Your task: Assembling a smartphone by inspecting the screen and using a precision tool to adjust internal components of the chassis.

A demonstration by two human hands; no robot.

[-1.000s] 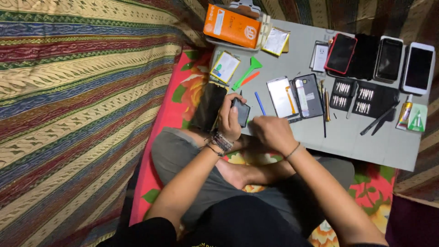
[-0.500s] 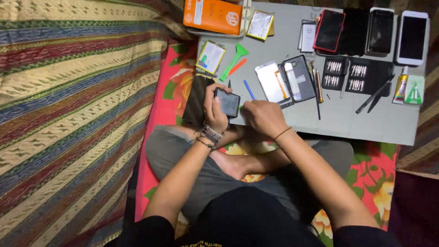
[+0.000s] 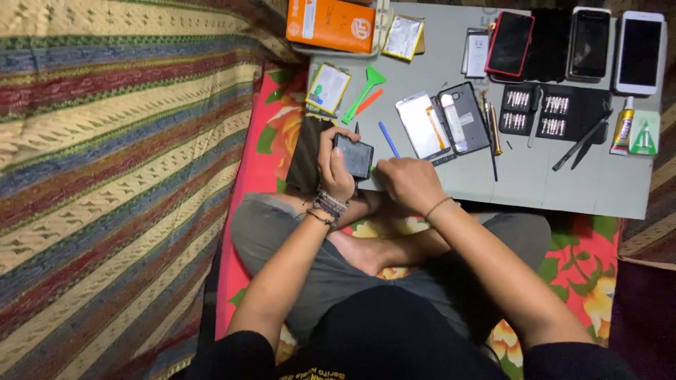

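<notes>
My left hand (image 3: pixel 332 163) grips a small dark rectangular box-like part (image 3: pixel 354 155) at the near left edge of the grey work mat (image 3: pixel 535 176). My right hand (image 3: pixel 407 183) is closed beside it, its fingertips at the part's right edge; what they pinch is too small to tell. A dark flat panel (image 3: pixel 304 153) lies under my left hand. An opened phone (image 3: pixel 463 116) and its white screen panel (image 3: pixel 421 125) lie just beyond my hands.
On the mat are an orange box (image 3: pixel 331 24), a green pry tool (image 3: pixel 366 88), a blue pry stick (image 3: pixel 389 138), two black screwdriver-bit trays (image 3: pixel 556 116), tweezers (image 3: pixel 581 141), a glue tube (image 3: pixel 623 127) and three phones (image 3: pixel 591 42). A striped cloth (image 3: pixel 120 176) lies left.
The view shifted so the mat sits higher and closer. Both hands stayed together on the small dark part, with my right hand moved against its right edge.
</notes>
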